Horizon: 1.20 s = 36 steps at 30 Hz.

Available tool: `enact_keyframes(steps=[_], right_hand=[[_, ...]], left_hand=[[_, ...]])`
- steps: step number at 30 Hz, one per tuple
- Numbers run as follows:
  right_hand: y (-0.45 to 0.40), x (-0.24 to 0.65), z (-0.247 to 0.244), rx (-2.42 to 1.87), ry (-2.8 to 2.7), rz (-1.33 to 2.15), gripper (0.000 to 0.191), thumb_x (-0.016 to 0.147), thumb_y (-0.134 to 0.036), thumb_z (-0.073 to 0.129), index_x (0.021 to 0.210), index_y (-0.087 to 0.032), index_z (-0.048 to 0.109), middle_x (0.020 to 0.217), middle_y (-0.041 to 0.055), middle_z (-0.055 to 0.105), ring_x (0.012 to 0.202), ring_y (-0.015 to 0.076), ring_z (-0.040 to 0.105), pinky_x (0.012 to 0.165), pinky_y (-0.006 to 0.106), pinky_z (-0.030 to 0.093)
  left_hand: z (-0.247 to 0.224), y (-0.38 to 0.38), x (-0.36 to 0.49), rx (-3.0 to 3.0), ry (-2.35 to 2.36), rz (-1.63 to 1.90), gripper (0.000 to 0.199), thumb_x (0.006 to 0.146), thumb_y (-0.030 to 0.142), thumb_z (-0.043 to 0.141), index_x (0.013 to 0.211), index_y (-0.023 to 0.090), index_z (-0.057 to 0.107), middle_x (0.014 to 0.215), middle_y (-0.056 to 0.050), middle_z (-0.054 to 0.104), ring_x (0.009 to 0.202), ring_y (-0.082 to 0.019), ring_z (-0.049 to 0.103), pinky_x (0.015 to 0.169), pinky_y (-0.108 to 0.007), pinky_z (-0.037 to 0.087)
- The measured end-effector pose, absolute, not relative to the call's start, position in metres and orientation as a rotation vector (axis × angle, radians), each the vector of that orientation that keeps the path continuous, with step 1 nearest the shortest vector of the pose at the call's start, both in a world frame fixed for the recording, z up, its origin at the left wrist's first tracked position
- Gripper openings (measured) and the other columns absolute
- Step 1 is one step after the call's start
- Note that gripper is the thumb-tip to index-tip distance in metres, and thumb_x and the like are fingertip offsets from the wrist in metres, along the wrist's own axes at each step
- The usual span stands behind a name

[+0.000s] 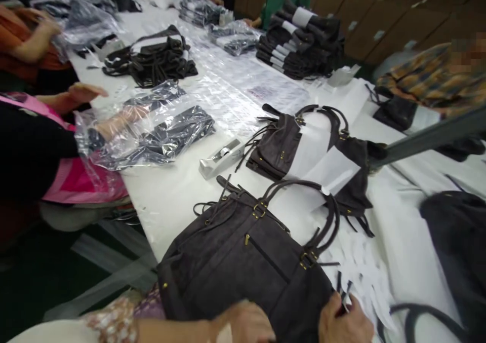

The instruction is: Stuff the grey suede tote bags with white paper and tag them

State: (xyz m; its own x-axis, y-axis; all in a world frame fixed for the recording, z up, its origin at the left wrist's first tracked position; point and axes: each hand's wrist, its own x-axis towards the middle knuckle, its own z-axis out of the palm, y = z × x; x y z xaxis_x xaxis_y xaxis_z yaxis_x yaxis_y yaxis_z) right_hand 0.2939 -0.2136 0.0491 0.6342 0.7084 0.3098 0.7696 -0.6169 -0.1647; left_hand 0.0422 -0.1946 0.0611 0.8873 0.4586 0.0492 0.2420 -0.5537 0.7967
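Note:
A dark grey handbag with two handles, brass-coloured buckles and a front zip lies before me on the white table. My left hand is over the bag's lower edge, its fingers curled. The frame's bottom edge cuts off its fingertips, so what they grip is hidden. At the bag's right side, my right hand pinches thin dark cords. Just behind, a second dark handbag has white paper around its middle and handles.
A tape dispenser stands left of the second bag. Piles of dark bags and clear plastic-wrapped bags are farther back. A grey metal bar crosses at right. Co-workers stand around the table; one's arm is inside plastic.

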Motion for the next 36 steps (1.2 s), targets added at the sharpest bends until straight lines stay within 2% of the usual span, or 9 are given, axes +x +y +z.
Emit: enact_keyframes(steps=[2, 6, 8, 11, 16, 22, 26, 32, 36], right_hand=[[-0.186, 0.274, 0.068, -2.4, -1.346, -0.256, 0.056, 0.09, -0.052, 0.037, 0.117, -0.007, 0.058, 0.096, 0.0213, 0.06, 0.096, 0.0346, 0.054, 0.081, 0.044, 0.043], [-0.102, 0.209, 0.082, -1.933, -1.86, 0.355, 0.041, 0.092, -0.045, 0.038, 0.106, -0.015, 0.063, 0.104, 0.0142, 0.063, 0.097, 0.0264, 0.057, 0.088, 0.038, 0.044], [-0.063, 0.169, 0.08, -1.832, -2.011, 0.731, 0.038, 0.093, -0.042, 0.035, 0.097, -0.018, 0.065, 0.096, 0.0101, 0.066, 0.09, 0.0232, 0.06, 0.081, 0.033, 0.045], [-0.028, 0.109, 0.07, -1.963, -1.963, 1.055, 0.045, 0.092, -0.046, 0.035, 0.069, -0.021, 0.064, 0.067, 0.0054, 0.065, 0.063, 0.02, 0.06, 0.061, 0.029, 0.042], [-0.015, 0.05, 0.046, -2.199, -1.707, 0.945, 0.039, 0.078, -0.058, 0.054, 0.066, -0.021, 0.058, 0.057, 0.0048, 0.061, 0.055, 0.0209, 0.056, 0.053, 0.029, 0.036], [-0.029, 0.064, 0.053, -1.767, -1.065, 1.2, 0.045, 0.086, -0.06, 0.043, 0.067, -0.02, 0.051, 0.065, 0.0024, 0.059, 0.066, 0.0179, 0.055, 0.067, 0.031, 0.043], [-0.05, 0.079, 0.081, -1.4, -0.753, 1.336, 0.038, 0.091, -0.051, 0.046, 0.068, -0.021, 0.044, 0.059, -0.0042, 0.043, 0.063, 0.0139, 0.049, 0.067, 0.03, 0.042], [-0.069, 0.093, 0.113, -1.236, -0.626, 1.378, 0.037, 0.095, -0.044, 0.044, 0.066, -0.02, 0.043, 0.058, -0.0049, 0.033, 0.059, 0.0122, 0.039, 0.059, 0.027, 0.035], [-0.076, 0.099, 0.118, -1.207, -0.627, 1.366, 0.037, 0.095, -0.042, 0.044, 0.066, -0.02, 0.046, 0.059, -0.0039, 0.035, 0.062, 0.0132, 0.042, 0.063, 0.028, 0.037]], left_hand=[[0.087, -0.137, -0.004, 1.96, 1.079, 0.496, 0.024, 0.09, 0.03, 0.045, 0.105, 0.024, 0.063, 0.101, -0.003, 0.069, 0.095, -0.016, 0.062, 0.088, -0.031, 0.047], [0.091, -0.058, -0.098, 1.53, 1.715, 0.531, 0.028, 0.088, 0.033, 0.045, 0.107, 0.021, 0.061, 0.102, -0.006, 0.066, 0.095, -0.019, 0.06, 0.088, -0.035, 0.046], [0.076, -0.044, -0.126, 1.44, 1.72, 0.431, 0.031, 0.085, 0.036, 0.047, 0.108, 0.02, 0.06, 0.103, -0.007, 0.065, 0.094, -0.02, 0.06, 0.087, -0.034, 0.045], [0.055, -0.044, -0.138, 1.316, 1.653, 0.304, 0.031, 0.086, 0.038, 0.042, 0.098, 0.018, 0.062, 0.094, -0.006, 0.066, 0.086, -0.02, 0.059, 0.08, -0.031, 0.044], [0.053, -0.054, -0.122, 1.238, 1.44, 0.301, 0.04, 0.086, 0.044, 0.039, 0.064, 0.017, 0.058, 0.063, 0.001, 0.058, 0.064, -0.015, 0.052, 0.06, -0.024, 0.039], [0.058, -0.054, -0.122, 1.219, 1.428, 0.343, 0.043, 0.088, 0.044, 0.036, 0.074, 0.014, 0.063, 0.075, -0.003, 0.064, 0.074, -0.017, 0.057, 0.068, -0.025, 0.043], [0.054, -0.032, -0.122, 1.318, 1.57, 0.246, 0.033, 0.085, 0.042, 0.044, 0.093, 0.017, 0.065, 0.095, -0.007, 0.065, 0.092, -0.02, 0.058, 0.081, -0.028, 0.041], [0.049, -0.007, -0.095, 1.423, 1.42, 0.014, 0.034, 0.071, 0.05, 0.063, 0.082, 0.018, 0.068, 0.077, -0.004, 0.068, 0.069, -0.019, 0.061, 0.06, -0.025, 0.042], [0.043, -0.015, -0.09, 1.461, 1.438, -0.043, 0.024, 0.078, 0.04, 0.057, 0.074, 0.018, 0.067, 0.075, -0.004, 0.068, 0.072, -0.02, 0.062, 0.063, -0.026, 0.043]])
